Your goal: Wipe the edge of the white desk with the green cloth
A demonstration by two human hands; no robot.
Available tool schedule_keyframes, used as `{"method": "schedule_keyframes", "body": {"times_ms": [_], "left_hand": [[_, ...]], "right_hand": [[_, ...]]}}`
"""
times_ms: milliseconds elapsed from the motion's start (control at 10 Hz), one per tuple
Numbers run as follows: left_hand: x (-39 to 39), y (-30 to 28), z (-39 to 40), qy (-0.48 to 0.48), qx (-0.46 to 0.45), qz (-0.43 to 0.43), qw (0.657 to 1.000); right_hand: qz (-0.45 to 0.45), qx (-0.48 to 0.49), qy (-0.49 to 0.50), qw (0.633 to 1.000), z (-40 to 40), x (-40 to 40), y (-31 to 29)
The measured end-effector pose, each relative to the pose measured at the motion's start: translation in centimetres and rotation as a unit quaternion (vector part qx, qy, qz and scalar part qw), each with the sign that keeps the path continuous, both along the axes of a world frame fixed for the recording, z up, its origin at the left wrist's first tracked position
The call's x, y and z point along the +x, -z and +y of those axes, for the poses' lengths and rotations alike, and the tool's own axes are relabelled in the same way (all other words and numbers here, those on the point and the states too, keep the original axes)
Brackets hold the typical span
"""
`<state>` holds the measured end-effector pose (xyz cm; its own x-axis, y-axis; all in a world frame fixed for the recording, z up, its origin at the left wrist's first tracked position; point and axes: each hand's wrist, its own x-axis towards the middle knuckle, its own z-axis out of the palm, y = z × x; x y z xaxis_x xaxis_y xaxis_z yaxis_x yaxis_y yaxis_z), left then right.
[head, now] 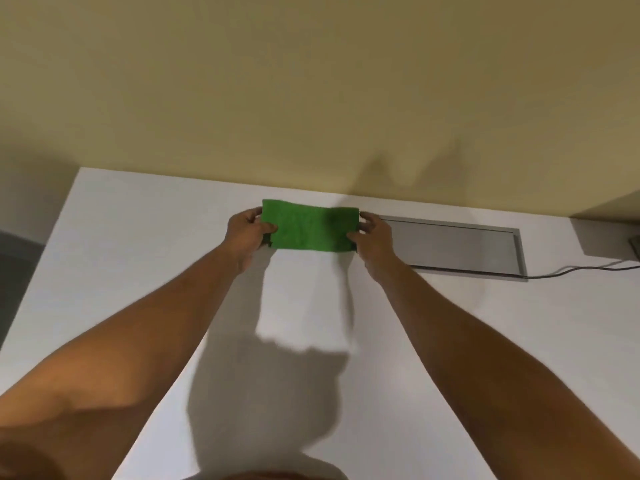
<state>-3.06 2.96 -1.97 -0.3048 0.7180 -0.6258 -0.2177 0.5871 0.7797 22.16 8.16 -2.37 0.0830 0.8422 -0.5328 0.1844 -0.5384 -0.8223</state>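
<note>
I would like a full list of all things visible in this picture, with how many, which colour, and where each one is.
cloth: one, green, held stretched between both hands near the far edge of the desk
desk: one, white, fills the lower part of the view, its far edge against the wall
wall: one, beige, behind the desk
cover plate: one, grey, long, set flush in the desk top to the right of the cloth
cable: one, dark, runs along the desk at the right edge of the view
left hand: one, fingers gripping the left end of the cloth
right hand: one, fingers gripping the right end of the cloth
</note>
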Motion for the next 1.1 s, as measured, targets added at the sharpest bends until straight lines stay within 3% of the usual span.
{"method": "schedule_keyframes", "body": {"times_ms": [100,200,300,400,500,600,700,800,900,1000,1100], "left_hand": [[1.3,0.1,3.8,0.045,0.01,0.066,0.997],[2.7,0.1,5.2,0.18,0.015,0.285,0.941],[4.0,1.1,4.8,0.379,0.035,0.423,0.823],[4.5,2.7,3.8,0.497,-0.017,0.479,0.724],[4.6,3.1,3.1,0.513,-0.014,0.51,0.69],[4.3,2.7,2.6,0.53,-0.025,0.516,0.672],[3.7,1.9,1.4,0.517,-0.007,0.52,0.68],[2.5,0.7,-0.6,0.491,0.021,0.541,0.683],[0.9,-1.4,-2.9,0.474,0.043,0.577,0.664],[-0.2,-4.5,-4.6,0.436,0.104,0.609,0.655],[-1.5,-9.4,-5.4,0.361,0.19,0.623,0.667]], "right_hand": [[-0.105,0.057,-0.052,0.991,3.5,0.6,-0.3],[-0.291,0.131,-0.185,0.929,4.4,1.3,0.1],[-0.398,0.158,-0.359,0.829,3.7,1.3,1.3],[-0.425,0.15,-0.434,0.78,2.5,1.4,2.5],[-0.432,0.149,-0.425,0.781,1.6,1.2,2.8],[-0.432,0.132,-0.428,0.783,1.5,0.9,2.2],[-0.424,0.122,-0.426,0.79,1.4,1.0,1.0],[-0.434,0.145,-0.374,0.806,0.2,1.0,-0.5],[-0.445,0.164,-0.344,0.81,-2.5,0.1,-2.7],[-0.454,0.221,-0.325,0.8,-4.7,-1.3,-5.5],[-0.443,0.3,-0.294,0.792,-5.4,-2.9,-10.5]]}}
